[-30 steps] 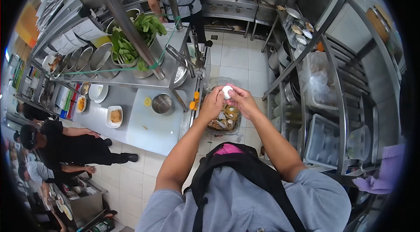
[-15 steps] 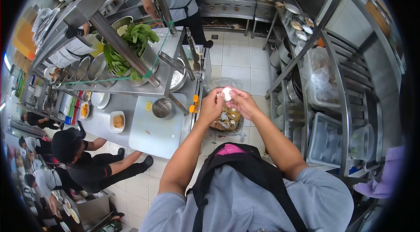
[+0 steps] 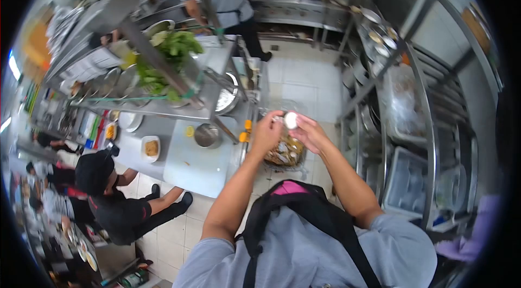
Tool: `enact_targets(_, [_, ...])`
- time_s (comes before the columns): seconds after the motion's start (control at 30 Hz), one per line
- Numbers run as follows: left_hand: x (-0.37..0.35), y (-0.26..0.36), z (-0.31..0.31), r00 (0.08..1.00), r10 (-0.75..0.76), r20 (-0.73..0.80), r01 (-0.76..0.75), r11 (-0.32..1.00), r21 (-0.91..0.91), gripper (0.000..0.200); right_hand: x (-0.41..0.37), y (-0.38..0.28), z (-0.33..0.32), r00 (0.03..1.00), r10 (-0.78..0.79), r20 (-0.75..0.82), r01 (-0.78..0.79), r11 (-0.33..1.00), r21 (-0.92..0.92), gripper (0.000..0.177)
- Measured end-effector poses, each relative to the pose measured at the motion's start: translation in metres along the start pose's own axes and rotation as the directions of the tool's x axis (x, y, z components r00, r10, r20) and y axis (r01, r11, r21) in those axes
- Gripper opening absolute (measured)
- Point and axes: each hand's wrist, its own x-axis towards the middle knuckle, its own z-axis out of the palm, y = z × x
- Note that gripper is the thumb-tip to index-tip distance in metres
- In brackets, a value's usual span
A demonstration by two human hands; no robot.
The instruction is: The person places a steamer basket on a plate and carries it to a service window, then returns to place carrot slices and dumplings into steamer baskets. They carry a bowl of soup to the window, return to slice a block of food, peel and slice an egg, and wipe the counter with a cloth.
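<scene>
A white, rounded egg (image 3: 291,120) is pinched between the thumb and fingers of my right hand (image 3: 308,135), above a clear-sided bin. My left hand (image 3: 267,133) is just beside it with fingertips pressed together. A small whitish bit seems to show at those fingertips, too blurred to name. Below both hands, the bin (image 3: 300,167) contains brown, yellow and white scraps, among them pieces like eggshell. My forearms partly cover it.
On the left, a steel counter carries a white cutting board (image 3: 192,171), a metal pot (image 3: 207,136) and a dish of food (image 3: 150,148). Leafy greens (image 3: 171,60) stand on the shelf above. A steel rack (image 3: 418,119) runs along the right. Co-workers stand at the stove and counter.
My hands have drawn slightly apart; the left has come off the egg, which stays in the right. The view has shifted a little and is more blurred.
</scene>
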Motion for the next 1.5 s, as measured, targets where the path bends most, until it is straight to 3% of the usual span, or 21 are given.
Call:
enact_targets(0.03, [-0.007,0.024,0.003,0.984,0.159,-0.085,-0.153,0.986,0.071,0.020,0.004,0.001,0.008,0.997,-0.029,-0.078,0.029,1.000,-0.001,0.047])
enact_targets(0.1, [-0.006,0.008,0.006,0.908,0.394,-0.143,-0.350,0.901,0.257,0.016,0.009,0.004,0.008,0.996,-0.050,-0.071,0.046,0.997,-0.058,0.047])
enact_targets(0.13, [-0.012,0.019,0.003,0.908,0.401,-0.124,-0.367,0.901,0.230,0.017,0.011,0.004,0.006,0.996,-0.038,-0.075,0.029,0.993,-0.112,0.046])
enact_targets(0.17, [-0.007,0.005,0.010,0.843,0.506,-0.183,-0.444,0.847,0.293,0.014,0.013,0.006,0.008,0.991,-0.056,-0.120,0.038,0.989,-0.143,0.045])
enact_targets(0.23, [-0.010,0.012,0.010,0.906,0.397,-0.144,-0.335,0.883,0.328,0.011,0.016,0.006,0.008,0.991,-0.065,-0.116,0.041,0.980,-0.196,0.044])
enact_targets(0.3, [-0.009,0.006,0.014,0.872,0.454,-0.183,-0.350,0.840,0.415,0.011,0.017,0.006,0.009,0.995,-0.074,-0.070,0.056,0.972,-0.227,0.044])
enact_targets(0.47, [-0.017,0.009,0.007,0.905,0.396,-0.152,-0.343,0.894,0.290,0.013,0.018,0.006,0.016,0.991,-0.102,-0.086,0.082,0.975,-0.205,0.041])
enact_targets(0.57, [-0.021,0.014,0.002,0.903,0.347,-0.254,-0.298,0.931,0.212,0.010,0.015,0.003,0.026,0.991,-0.100,-0.094,0.080,0.977,-0.198,0.041])
enact_targets(0.7, [-0.024,0.015,0.002,0.827,0.463,-0.320,-0.415,0.886,0.208,0.008,0.013,0.004,0.028,0.990,-0.109,-0.088,0.088,0.972,-0.217,0.039])
enact_targets(0.9, [-0.032,0.019,0.003,0.881,0.402,-0.249,-0.347,0.907,0.238,0.011,0.007,0.001,0.031,0.974,-0.176,-0.139,0.137,0.957,-0.255,0.038])
enact_targets(1.0, [-0.035,0.021,0.003,0.876,0.443,-0.190,-0.403,0.890,0.216,0.011,0.003,-0.002,0.032,0.975,-0.178,-0.131,0.148,0.966,-0.211,0.038])
enact_targets(1.07, [-0.041,0.023,0.003,0.872,0.488,-0.046,-0.476,0.866,0.155,0.010,0.000,-0.005,0.031,0.973,-0.165,-0.162,0.146,0.981,-0.125,0.039])
enact_targets(1.1, [-0.045,0.025,0.003,0.910,0.409,-0.060,-0.407,0.912,0.046,0.012,-0.001,-0.005,0.026,0.981,-0.168,-0.093,0.163,0.984,-0.066,0.039])
enact_targets(1.13, [-0.046,0.030,-0.003,0.889,0.451,-0.073,-0.452,0.892,0.014,0.012,0.004,-0.005,0.021,0.982,-0.187,-0.038,0.187,0.982,-0.010,0.039])
enact_targets(1.17, [-0.049,0.030,-0.001,0.933,0.338,-0.122,-0.343,0.939,-0.022,0.011,0.007,-0.006,0.014,0.985,-0.150,-0.087,0.154,0.987,0.042,0.037])
enact_targets(1.2, [-0.044,0.017,-0.002,0.956,0.277,-0.096,-0.278,0.961,0.007,0.011,0.004,-0.012,0.018,0.992,-0.107,-0.072,0.117,0.981,0.155,0.034])
enact_targets(1.23, [-0.041,0.019,-0.009,0.936,0.348,-0.050,-0.341,0.934,0.106,0.013,-0.001,-0.018,0.032,0.991,-0.091,-0.095,0.108,0.974,0.199,0.034])
enact_targets(1.3, [-0.033,-0.016,-0.010,0.893,0.429,0.137,-0.450,0.836,0.315,0.014,-0.003,-0.019,0.037,0.986,-0.156,-0.062,0.164,0.977,0.139,0.035])
enact_targets(1.33, [-0.030,-0.028,-0.009,0.922,0.341,0.183,-0.386,0.834,0.393,0.014,-0.004,-0.017,0.036,0.985,-0.166,-0.047,0.170,0.980,0.101,0.035])
enact_targets(1.43, [-0.022,-0.033,-0.012,0.885,0.438,0.155,-0.460,0.775,0.435,0.015,-0.008,-0.017,0.039,0.984,-0.159,-0.085,0.169,0.978,0.124,0.035])
enact_targets(1.5, [-0.014,-0.024,-0.016,0.905,0.369,0.209,-0.424,0.795,0.434,0.015,-0.011,-0.014,0.031,0.984,-0.161,-0.071,0.169,0.978,0.125,0.041])
